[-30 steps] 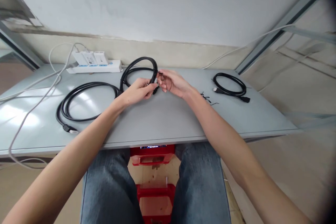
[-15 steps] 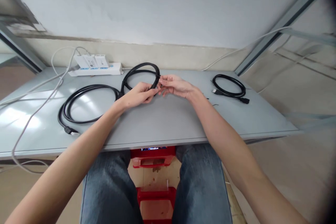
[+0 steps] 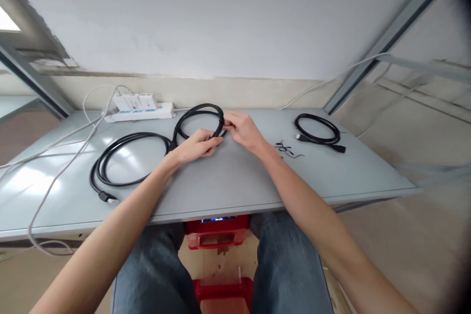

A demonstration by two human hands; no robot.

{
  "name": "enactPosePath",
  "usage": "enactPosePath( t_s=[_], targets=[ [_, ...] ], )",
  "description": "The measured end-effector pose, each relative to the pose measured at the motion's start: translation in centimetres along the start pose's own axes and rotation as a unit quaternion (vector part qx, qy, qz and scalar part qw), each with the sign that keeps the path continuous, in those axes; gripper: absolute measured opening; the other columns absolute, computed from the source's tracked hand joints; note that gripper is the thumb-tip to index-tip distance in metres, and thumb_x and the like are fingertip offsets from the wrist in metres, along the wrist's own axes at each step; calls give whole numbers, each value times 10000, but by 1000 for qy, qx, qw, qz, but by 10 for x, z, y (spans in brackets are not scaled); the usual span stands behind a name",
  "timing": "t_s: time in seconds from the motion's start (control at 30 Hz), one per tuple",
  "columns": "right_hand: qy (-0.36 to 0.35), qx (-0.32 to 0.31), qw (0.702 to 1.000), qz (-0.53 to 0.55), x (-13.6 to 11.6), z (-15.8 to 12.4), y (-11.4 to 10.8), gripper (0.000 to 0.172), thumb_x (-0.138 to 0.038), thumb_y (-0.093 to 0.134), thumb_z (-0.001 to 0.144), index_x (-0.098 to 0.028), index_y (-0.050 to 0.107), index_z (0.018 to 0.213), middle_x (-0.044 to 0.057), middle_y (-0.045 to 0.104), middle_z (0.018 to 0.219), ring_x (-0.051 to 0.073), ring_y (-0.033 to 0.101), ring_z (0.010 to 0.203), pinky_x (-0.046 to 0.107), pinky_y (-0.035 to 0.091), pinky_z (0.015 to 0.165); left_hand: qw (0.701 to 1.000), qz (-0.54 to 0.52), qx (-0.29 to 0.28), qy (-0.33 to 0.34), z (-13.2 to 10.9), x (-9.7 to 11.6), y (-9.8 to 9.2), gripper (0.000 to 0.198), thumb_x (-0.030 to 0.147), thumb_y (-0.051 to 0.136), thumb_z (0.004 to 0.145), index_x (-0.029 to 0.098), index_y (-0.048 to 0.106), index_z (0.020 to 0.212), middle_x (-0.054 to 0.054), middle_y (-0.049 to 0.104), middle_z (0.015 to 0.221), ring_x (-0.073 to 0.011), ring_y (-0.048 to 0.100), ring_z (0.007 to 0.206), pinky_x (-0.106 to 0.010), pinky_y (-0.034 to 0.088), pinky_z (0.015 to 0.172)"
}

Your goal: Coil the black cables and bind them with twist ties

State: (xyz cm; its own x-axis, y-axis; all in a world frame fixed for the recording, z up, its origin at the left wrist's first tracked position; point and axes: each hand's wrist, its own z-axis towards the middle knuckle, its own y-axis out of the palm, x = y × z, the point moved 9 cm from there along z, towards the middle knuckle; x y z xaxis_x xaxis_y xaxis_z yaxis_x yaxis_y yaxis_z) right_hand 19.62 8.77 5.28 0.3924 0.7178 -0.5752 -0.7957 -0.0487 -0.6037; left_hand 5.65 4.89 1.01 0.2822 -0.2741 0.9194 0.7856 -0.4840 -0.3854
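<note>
A coiled black cable (image 3: pixel 198 107) is raised at the back middle of the table, and my left hand (image 3: pixel 198 145) grips its lower right side, fingers closed round the strands. At the coil's right edge my right hand (image 3: pixel 241 128) is closed in a pinch, right by a thin black twist tie (image 3: pixel 222 121) round the strands. The fingertips partly hide the tie. Touching this coil on the left is a larger loop of black cable (image 3: pixel 106 154), lying flat with its plug (image 3: pixel 107 197) near the front.
Several loose black twist ties (image 3: pixel 287 149) lie right of my right wrist. Another coiled black cable (image 3: pixel 318 130) rests further right. A white power strip (image 3: pixel 140 112) with chargers stands at the back left, its white cords (image 3: pixel 69 171) trailing over the edge. Red stools (image 3: pixel 217 235) are below.
My right hand has turned over and its fingers have closed into a pinch at the coil's tie. My left hand keeps its grip. The camera view has tilted up slightly.
</note>
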Motion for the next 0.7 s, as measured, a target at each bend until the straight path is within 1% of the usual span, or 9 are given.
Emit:
enactPosePath(
  t_s=[0.07,0.13,0.23,0.3,0.33,0.37,0.43,0.57,0.7],
  targets=[
    [-18,31,997,-68,-8,-5,-1,288,-201,592,1081,-266,458,835,60,652,944,226,592,875,359,496,835,1000,-7,4,-2,1,-1,0,587,615,710,1028,261,434,649,26,431,518,-98,282,517,-301,234,549],
    [-1,56,996,-65,-5,-8,0,293,-246,605,1108,-267,485,841,71,666,973,233,610,900,360,510,845,1000,-12,5,0,1,-1,0,590,613,707,1031,260,440,640,28,429,518,-98,285,518,-304,236,550],
    [57,77,994,57,15,-7,3,414,-500,815,1049,-273,547,828,40,664,897,216,625,834,345,546,783,1000,-11,0,5,2,-1,3,596,625,690,1028,264,430,632,33,418,516,-95,287,515,-305,239,551],
    [110,44,976,182,31,-5,14,588,-723,971,870,-272,594,845,7,674,827,184,620,703,332,550,669,1000,-10,0,5,2,-2,4,554,635,672,1024,257,475,671,44,418,524,-94,281,512,-301,239,548],
    [135,15,961,239,37,-5,20,665,-780,1028,766,-265,619,860,-6,684,799,169,617,645,327,553,623,1000,-8,1,4,2,-2,3,530,635,664,1024,250,503,697,50,419,530,-95,282,513,-298,241,548],
    [157,-15,945,286,41,-5,26,714,-795,1072,686,-255,645,875,-12,696,781,160,619,609,325,565,595,1000,-5,2,3,2,-3,3,516,631,656,1027,244,524,714,51,424,535,-95,289,515,-294,247,551],
    [189,-61,916,348,43,-8,32,736,-765,1124,628,-226,711,912,0,734,789,160,659,630,321,613,602,1000,2,6,0,2,-3,2,524,620,638,1041,241,517,701,43,430,536,-94,301,519,-291,254,558],
    [217,-71,876,424,43,-14,29,673,-743,1120,707,-201,783,923,30,780,867,155,721,755,273,655,665,1000,9,9,6,3,-3,-1,569,593,641,1057,250,461,641,24,440,523,-94,315,518,-290,273,566],
    [247,-81,829,495,41,-18,37,648,-720,1119,735,-203,768,907,-8,740,801,110,652,651,238,621,602,1000,9,-8,10,3,-2,0,542,538,651,1063,249,467,643,22,456,513,-98,341,514,-281,308,575]
  ],
)
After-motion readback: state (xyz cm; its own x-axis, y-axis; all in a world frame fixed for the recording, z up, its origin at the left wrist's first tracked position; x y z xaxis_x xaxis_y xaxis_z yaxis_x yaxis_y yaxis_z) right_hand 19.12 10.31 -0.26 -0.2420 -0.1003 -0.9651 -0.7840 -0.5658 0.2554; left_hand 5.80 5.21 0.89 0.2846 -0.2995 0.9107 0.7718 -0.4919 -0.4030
